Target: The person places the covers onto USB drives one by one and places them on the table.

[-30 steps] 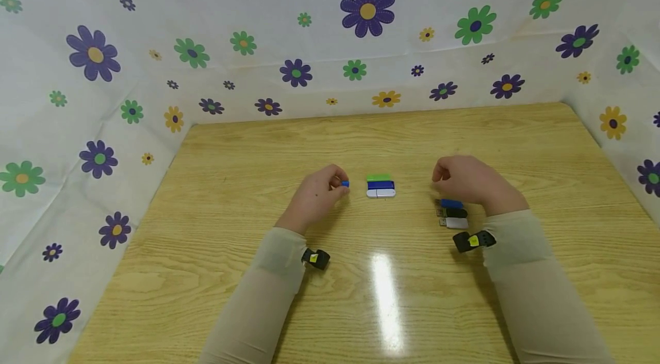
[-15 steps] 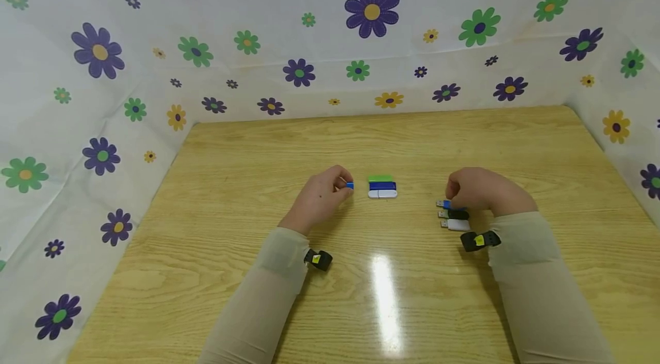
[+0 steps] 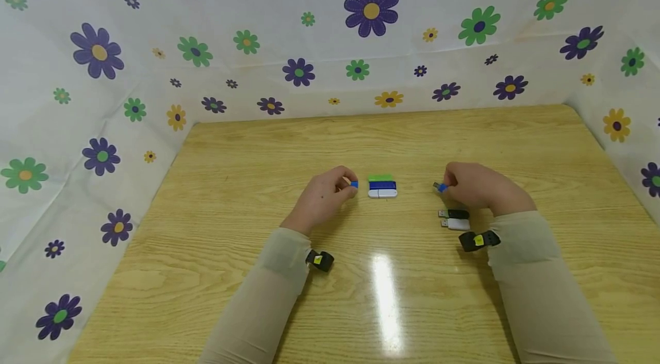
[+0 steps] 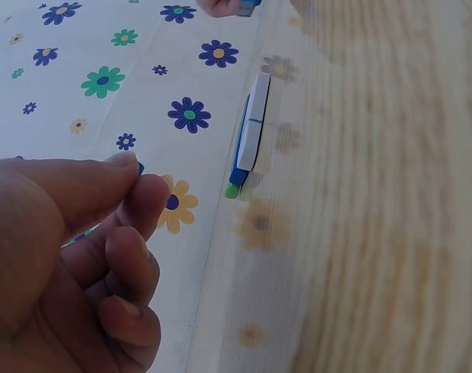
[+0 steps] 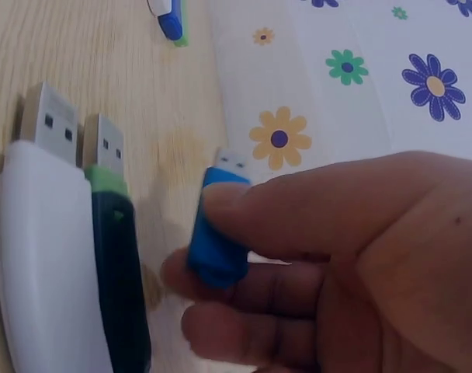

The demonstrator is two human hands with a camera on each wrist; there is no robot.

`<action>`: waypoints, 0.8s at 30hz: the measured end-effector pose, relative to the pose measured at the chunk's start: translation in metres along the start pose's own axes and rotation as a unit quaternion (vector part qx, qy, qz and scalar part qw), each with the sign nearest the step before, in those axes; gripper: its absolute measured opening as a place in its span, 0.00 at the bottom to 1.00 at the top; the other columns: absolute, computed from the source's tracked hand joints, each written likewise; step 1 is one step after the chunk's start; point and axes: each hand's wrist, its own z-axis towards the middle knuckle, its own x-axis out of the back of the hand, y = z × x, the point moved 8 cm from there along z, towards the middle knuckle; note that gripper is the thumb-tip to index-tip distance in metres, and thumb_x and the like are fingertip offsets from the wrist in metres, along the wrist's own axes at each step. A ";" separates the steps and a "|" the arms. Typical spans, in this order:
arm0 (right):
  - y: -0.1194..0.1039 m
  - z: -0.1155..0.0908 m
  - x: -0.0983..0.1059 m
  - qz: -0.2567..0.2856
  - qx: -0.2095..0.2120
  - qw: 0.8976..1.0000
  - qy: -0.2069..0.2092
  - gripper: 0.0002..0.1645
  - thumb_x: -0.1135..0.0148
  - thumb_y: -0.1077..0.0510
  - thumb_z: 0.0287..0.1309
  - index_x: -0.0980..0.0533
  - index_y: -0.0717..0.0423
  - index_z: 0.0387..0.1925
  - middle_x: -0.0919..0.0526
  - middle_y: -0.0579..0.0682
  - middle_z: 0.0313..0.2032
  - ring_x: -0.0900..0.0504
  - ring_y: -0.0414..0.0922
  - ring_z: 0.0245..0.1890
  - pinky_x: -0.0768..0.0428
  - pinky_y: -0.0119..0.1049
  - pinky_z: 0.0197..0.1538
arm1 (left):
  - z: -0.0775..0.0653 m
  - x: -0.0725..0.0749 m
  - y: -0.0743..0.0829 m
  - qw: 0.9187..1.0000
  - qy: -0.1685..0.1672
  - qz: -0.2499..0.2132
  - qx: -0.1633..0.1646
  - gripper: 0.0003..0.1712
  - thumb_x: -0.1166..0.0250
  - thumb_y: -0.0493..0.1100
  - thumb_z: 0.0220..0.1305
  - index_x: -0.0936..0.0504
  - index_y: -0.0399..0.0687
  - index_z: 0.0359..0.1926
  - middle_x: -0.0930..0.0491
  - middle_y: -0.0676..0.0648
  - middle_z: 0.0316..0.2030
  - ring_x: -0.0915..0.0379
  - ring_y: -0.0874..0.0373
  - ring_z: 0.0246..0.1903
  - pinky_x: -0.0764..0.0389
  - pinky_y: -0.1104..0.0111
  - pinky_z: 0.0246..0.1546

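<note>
Between thumb and fingertips my left hand (image 3: 321,195) pinches a small blue cap (image 3: 354,184), mostly hidden by the fingertips in the left wrist view. My right hand (image 3: 476,185) pinches a blue USB stick (image 5: 218,225), its metal plug pointing left toward the other hand. Below the right hand lie two uncapped USB sticks side by side, one black and green (image 3: 458,214) and one white (image 3: 458,224), plugs facing left. Just right of the left hand sits a row of capped sticks: light green (image 3: 380,178), dark blue (image 3: 382,186) and white (image 3: 382,194).
All of this lies on a wood-grain table (image 3: 247,146). A white flower-printed cloth (image 3: 232,3) rises along its back and sides. Each wrist wears a black strap with a small device.
My right hand came down onto the blue USB stick beside the black and white ones, took hold of it and lifted it away up and left. The left hand shifted slightly right with the cap.
</note>
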 end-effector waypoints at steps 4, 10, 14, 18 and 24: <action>-0.010 0.000 0.002 0.011 0.029 0.999 0.017 0.08 0.44 0.55 0.72 0.30 0.57 0.41 0.25 0.51 0.31 0.28 0.47 0.30 0.30 0.41 0.32 | 0.000 -0.001 0.002 1.000 -0.004 -0.002 -0.010 0.10 0.38 0.49 0.74 0.20 0.57 0.53 0.18 0.55 0.37 0.25 0.54 0.33 0.23 0.61 0.34; -0.024 -0.001 0.003 0.068 0.076 0.995 0.019 0.08 0.47 0.55 0.76 0.31 0.57 0.43 0.22 0.51 0.29 0.28 0.46 0.25 0.29 0.40 0.28 | 0.000 -0.003 0.003 1.000 -0.008 -0.007 -0.014 0.10 0.37 0.48 0.74 0.20 0.58 0.53 0.18 0.56 0.37 0.25 0.54 0.34 0.23 0.60 0.36; -0.032 -0.001 0.002 0.090 0.093 0.991 0.020 0.09 0.48 0.54 0.77 0.30 0.56 0.43 0.23 0.53 0.28 0.29 0.46 0.23 0.29 0.40 0.27 | 0.001 -0.006 0.003 1.000 -0.019 -0.015 -0.010 0.11 0.37 0.48 0.74 0.20 0.56 0.54 0.17 0.58 0.37 0.25 0.56 0.37 0.23 0.61 0.38; -0.043 0.002 -0.002 0.103 0.118 0.987 0.023 0.09 0.47 0.53 0.77 0.29 0.55 0.41 0.26 0.51 0.25 0.30 0.45 0.22 0.29 0.39 0.27 | 0.001 -0.009 0.006 0.999 -0.027 -0.024 -0.016 0.13 0.37 0.49 0.74 0.21 0.53 0.55 0.16 0.60 0.36 0.24 0.56 0.36 0.22 0.61 0.37; -0.065 0.006 -0.012 0.120 0.156 0.980 0.020 0.09 0.46 0.53 0.76 0.28 0.54 0.41 0.29 0.48 0.26 0.34 0.45 0.23 0.33 0.38 0.27 | -0.001 -0.015 0.014 0.997 -0.045 -0.039 -0.042 0.14 0.38 0.50 0.74 0.21 0.52 0.56 0.15 0.60 0.36 0.22 0.57 0.38 0.22 0.61 0.40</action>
